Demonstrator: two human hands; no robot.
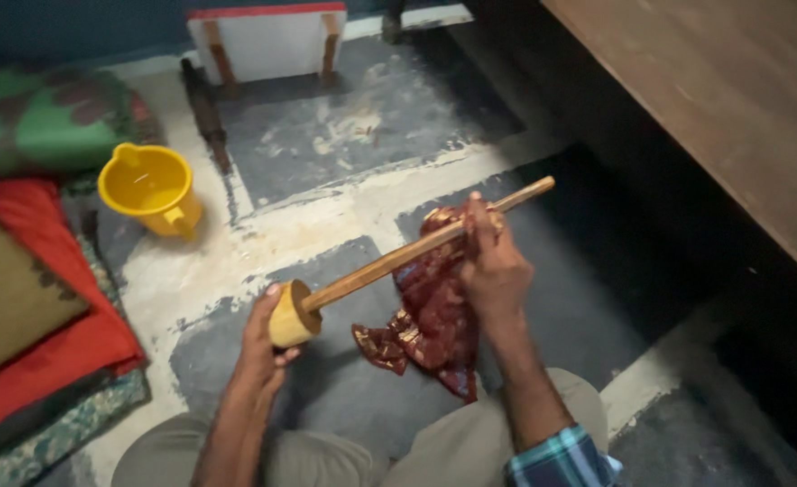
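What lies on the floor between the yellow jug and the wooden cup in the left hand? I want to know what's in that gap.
Nothing: the head view shows only bare, worn painted floor between the yellow jug and the wooden cup.

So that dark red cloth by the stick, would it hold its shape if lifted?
Probably not. The dark red cloth hangs in loose folds below the right hand, so it looks floppy and light. Draped against the wooden stick, it would likely slide or sag rather than stay put.

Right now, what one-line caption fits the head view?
Left hand grips a wooden mallet head while the right hand presses dark red cloth against its handle.
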